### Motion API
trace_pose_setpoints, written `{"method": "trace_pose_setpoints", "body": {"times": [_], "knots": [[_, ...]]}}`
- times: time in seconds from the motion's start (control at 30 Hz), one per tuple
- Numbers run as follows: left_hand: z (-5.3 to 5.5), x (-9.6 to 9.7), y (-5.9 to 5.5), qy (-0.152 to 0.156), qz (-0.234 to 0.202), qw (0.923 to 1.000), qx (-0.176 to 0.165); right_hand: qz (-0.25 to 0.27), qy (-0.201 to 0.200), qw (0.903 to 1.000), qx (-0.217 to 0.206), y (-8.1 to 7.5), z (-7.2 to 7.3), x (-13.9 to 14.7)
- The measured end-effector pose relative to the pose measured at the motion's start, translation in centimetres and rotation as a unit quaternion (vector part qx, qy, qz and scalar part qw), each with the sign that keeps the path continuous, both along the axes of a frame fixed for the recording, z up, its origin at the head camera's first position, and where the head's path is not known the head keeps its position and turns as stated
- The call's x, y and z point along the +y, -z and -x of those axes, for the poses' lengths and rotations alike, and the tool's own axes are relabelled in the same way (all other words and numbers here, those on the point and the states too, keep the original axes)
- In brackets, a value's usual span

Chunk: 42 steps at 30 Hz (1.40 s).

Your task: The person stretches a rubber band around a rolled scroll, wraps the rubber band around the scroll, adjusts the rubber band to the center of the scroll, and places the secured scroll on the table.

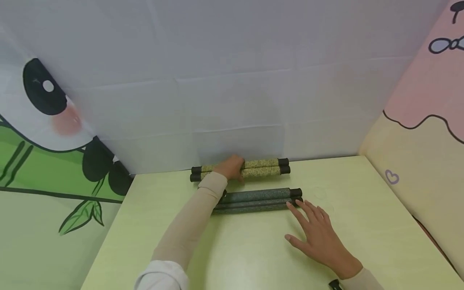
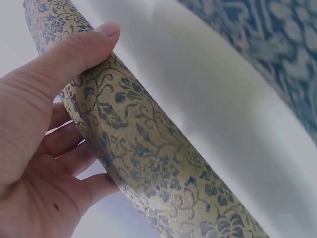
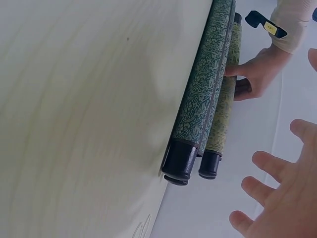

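Near the back of the table, my left hand grips a yellow patterned scroll around its middle. The left wrist view shows the thumb across the scroll's gold floral cloth, with the other fingers behind it. A second yellow roll with dark end knobs lies right alongside. In front of these, green patterned scrolls lie side by side, their left ends hidden by my left arm. My right hand hovers by their right ends with fingers spread, holding nothing.
The pale table meets a white cloth wall right behind the yellow rolls. Painted panels stand at both sides, green and white on the left, pink and cream on the right.
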<state>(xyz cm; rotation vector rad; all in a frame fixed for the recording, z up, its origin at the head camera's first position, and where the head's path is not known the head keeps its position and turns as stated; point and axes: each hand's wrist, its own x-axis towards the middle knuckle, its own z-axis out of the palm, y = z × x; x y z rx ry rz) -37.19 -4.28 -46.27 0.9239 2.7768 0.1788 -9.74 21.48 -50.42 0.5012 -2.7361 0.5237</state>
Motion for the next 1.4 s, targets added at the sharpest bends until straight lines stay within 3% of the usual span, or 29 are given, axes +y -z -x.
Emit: {"method": "trace_pose_setpoints", "body": {"times": [0.57,0.9,1.2,1.4], "knots": [[-1.7,-2.6,-3.5,-0.006,-0.001,0.9982,0.06,0.004,-0.006,1.0,-0.003,-0.1,0.0,-0.7],[-3.6,-4.0,-5.5,-0.012,0.032,0.9903,0.135,0.006,-0.005,1.0,-0.002,-0.2,-0.4,-1.3],[-5.6,-5.4,-7.8,-0.028,0.007,0.9827,0.183,0.011,-0.011,0.9998,0.011,-0.2,-0.4,-1.7],[-7.4,-5.7,-9.0,-0.027,-0.026,0.9808,0.191,0.013,-0.012,0.9996,0.021,0.1,-0.5,-1.9]]}}
